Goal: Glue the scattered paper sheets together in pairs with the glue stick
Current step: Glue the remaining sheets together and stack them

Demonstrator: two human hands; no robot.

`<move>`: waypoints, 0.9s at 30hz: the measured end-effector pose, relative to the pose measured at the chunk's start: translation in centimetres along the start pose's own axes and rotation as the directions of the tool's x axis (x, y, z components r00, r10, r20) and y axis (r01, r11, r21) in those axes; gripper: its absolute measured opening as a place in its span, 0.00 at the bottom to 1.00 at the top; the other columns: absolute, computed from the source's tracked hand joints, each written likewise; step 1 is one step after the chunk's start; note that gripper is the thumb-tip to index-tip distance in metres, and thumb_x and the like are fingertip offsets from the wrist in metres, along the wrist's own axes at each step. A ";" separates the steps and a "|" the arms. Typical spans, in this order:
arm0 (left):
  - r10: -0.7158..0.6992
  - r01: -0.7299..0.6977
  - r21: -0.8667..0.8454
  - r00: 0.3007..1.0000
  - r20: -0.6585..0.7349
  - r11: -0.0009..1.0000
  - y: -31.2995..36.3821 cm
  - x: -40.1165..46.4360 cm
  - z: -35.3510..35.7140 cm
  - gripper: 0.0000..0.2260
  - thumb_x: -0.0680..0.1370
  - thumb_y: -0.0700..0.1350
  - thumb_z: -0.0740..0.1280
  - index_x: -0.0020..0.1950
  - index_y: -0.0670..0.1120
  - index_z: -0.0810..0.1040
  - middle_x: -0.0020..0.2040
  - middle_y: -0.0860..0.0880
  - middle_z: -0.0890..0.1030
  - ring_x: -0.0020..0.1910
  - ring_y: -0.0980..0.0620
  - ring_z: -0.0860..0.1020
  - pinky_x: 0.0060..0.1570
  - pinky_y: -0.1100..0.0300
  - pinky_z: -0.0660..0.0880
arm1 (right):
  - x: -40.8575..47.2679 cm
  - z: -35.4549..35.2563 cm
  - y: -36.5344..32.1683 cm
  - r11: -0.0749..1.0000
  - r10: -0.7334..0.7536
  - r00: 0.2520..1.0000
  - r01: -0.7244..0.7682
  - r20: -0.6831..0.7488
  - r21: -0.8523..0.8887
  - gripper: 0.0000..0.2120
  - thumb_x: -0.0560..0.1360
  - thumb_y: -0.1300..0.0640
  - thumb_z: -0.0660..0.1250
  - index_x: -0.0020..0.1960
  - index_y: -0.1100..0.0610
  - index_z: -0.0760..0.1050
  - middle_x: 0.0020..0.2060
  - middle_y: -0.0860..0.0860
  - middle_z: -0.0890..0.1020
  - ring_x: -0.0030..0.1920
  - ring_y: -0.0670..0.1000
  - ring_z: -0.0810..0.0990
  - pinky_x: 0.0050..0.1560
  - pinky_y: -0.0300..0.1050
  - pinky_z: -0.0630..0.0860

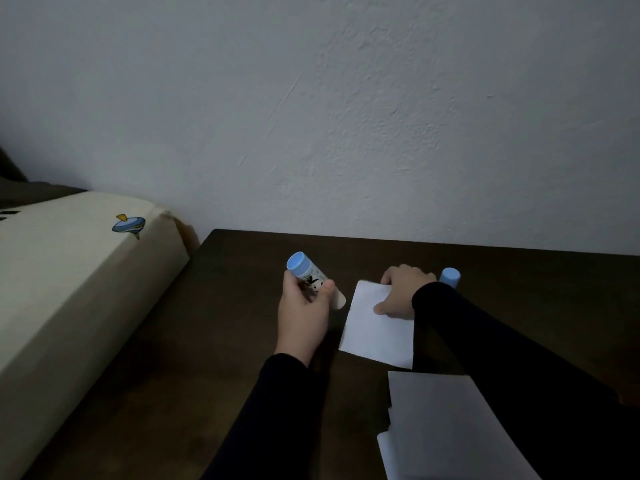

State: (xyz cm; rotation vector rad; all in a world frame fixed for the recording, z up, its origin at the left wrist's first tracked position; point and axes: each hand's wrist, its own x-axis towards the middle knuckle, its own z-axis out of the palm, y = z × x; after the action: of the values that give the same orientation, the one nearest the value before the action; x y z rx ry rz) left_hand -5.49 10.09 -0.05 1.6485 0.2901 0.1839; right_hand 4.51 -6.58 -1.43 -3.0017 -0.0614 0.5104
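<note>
My left hand [304,306] grips a glue stick [306,273] with a blue end pointing up and away; its uncapped whitish tip points down toward the table, just left of a white paper sheet [379,332]. My right hand [401,289] rests flat on the far edge of that sheet, fingers spread, pinning it to the dark wooden table [242,341]. A blue cap [449,276] stands just behind my right wrist. More white sheets [443,427] lie overlapped near the front right, partly under my right sleeve.
A cream fabric-covered cushion or box [79,271] with a spinning-top print borders the table's left side. A white wall [346,133] rises directly behind the table's far edge.
</note>
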 end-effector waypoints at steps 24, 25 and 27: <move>0.028 -0.029 0.017 0.996 0.084 0.999 1.6 -2.3 2.2 0.15 0.78 0.44 0.67 0.61 0.56 0.67 0.56 0.55 0.74 0.55 0.57 0.72 0.59 0.55 0.72 | -6.4 2.1 3.6 0.813 0.267 0.958 -0.167 -0.103 0.558 0.07 0.80 0.51 0.58 0.51 0.54 0.71 0.43 0.51 0.76 0.45 0.50 0.77 0.54 0.48 0.76; 0.033 -0.036 0.030 0.996 0.085 0.999 1.6 -2.3 2.3 0.16 0.78 0.44 0.67 0.63 0.55 0.67 0.56 0.55 0.73 0.56 0.57 0.72 0.59 0.56 0.71 | -6.8 2.2 3.7 0.837 0.263 0.959 -0.172 -0.105 0.519 0.07 0.80 0.50 0.59 0.48 0.52 0.70 0.42 0.51 0.76 0.44 0.49 0.77 0.53 0.47 0.76; 0.032 -0.036 0.051 0.996 0.084 0.998 1.6 -2.4 2.3 0.19 0.78 0.44 0.67 0.67 0.52 0.67 0.58 0.54 0.73 0.58 0.56 0.71 0.60 0.55 0.72 | -7.2 2.2 3.7 0.873 0.242 0.966 -0.175 -0.093 0.455 0.07 0.79 0.49 0.61 0.44 0.51 0.69 0.41 0.49 0.76 0.43 0.47 0.76 0.52 0.45 0.76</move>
State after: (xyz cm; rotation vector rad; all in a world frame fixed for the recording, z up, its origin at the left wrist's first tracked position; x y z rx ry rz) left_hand -6.98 7.03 1.48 1.7088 0.2056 0.1341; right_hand -2.91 -10.43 -1.50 -2.5913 0.3492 0.2679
